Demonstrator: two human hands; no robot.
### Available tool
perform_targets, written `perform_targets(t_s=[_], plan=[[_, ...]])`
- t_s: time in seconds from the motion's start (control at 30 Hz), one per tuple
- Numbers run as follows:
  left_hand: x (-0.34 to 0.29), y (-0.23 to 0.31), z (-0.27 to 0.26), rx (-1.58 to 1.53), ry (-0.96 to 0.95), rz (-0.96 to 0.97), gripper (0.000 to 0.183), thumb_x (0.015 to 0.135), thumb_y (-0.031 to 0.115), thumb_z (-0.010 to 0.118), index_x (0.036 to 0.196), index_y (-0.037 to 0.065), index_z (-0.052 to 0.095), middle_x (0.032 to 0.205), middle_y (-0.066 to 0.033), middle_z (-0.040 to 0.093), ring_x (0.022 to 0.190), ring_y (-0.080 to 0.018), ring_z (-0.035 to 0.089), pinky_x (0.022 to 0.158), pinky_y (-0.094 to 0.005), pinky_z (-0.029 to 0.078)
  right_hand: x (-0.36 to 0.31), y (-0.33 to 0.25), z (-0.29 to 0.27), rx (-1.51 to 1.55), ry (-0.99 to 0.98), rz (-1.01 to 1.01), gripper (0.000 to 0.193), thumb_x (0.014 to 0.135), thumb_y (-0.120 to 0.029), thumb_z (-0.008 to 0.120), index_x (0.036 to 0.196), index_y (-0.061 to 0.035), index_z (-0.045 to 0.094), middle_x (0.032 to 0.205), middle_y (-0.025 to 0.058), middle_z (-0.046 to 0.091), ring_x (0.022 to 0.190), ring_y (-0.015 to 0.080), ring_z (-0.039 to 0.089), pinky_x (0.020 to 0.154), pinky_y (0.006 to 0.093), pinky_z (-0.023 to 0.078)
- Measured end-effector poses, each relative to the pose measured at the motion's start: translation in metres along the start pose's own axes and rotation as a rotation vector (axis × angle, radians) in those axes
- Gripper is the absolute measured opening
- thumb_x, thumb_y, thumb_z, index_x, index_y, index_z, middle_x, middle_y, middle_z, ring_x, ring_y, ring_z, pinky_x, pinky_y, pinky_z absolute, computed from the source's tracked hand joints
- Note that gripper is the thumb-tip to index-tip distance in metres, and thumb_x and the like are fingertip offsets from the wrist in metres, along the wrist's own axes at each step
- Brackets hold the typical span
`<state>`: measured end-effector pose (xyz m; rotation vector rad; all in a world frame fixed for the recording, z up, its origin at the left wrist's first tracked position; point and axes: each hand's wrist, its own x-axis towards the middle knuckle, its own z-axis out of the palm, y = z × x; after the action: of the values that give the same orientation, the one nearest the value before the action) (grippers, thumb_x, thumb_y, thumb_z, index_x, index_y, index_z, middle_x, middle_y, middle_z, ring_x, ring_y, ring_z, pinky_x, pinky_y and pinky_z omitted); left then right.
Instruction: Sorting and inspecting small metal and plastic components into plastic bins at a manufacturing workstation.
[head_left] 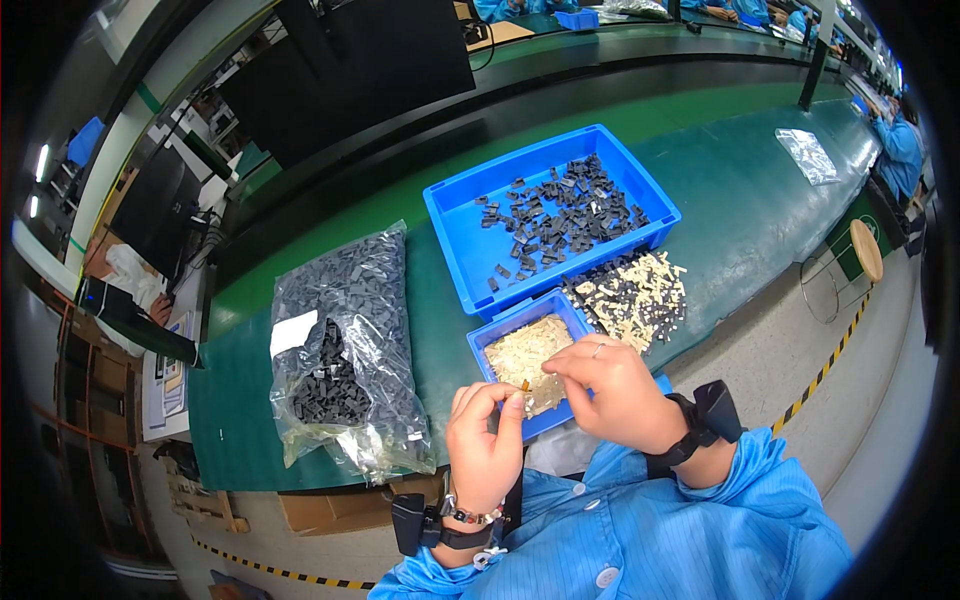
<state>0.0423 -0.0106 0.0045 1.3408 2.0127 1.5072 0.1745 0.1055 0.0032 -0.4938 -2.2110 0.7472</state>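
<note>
Both my hands are over a small blue bin [545, 427] that holds a heap of small cream-coloured pieces [530, 350]. My left hand [482, 440] pinches a small orange-brown piece [525, 386] between thumb and forefinger, at the bin's near left side. Just to the right, my right hand [622, 395] has its thumb and fingertips drawn together above the cream pieces. Whatever those fingertips hold, if anything, is too small to make out. Beyond the small bin stands a larger blue tray [455, 215] with many loose black plastic parts [580, 205] in it.
A clear bag of black parts [350, 350] lies to the left on the green work surface [240, 430]. Mixed cream and black pieces [640, 300] are piled right of the small bin. Farther right are a flat plastic bag [808, 156], a round stool [865, 250] and a person in blue [900, 155].
</note>
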Motion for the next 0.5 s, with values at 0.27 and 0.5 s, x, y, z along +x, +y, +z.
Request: perform_targets(t_s=[0.27,0.5], plan=[[0.001,0.003,-0.004,-0.112,-0.105,0.021,0.006,0.086,0.006,0.067,0.086,0.0,0.065,0.087,-0.0086,0.064,0.088,-0.0209,0.056,0.08,-0.0312,0.043,0.001,-0.009,-0.01,0.567,-0.284,0.389,0.011,0.086,-0.007,0.065,0.089,0.002,0.069,0.084,0.0121,0.07,0.078,0.0185,0.067,0.071,0.03,0.052],[-0.002,0.007,0.003,-0.01,0.009,0.094,0.006,0.081,0.006,0.071,0.084,0.001,0.069,0.084,-0.0086,0.066,0.083,-0.0231,0.058,0.075,-0.0323,0.046,-0.003,-0.013,-0.003,0.549,-0.155,0.346,0.006,0.083,-0.004,0.066,0.085,0.0015,0.068,0.078,0.0091,0.067,0.071,0.0148,0.063,0.065,0.0282,0.049]])
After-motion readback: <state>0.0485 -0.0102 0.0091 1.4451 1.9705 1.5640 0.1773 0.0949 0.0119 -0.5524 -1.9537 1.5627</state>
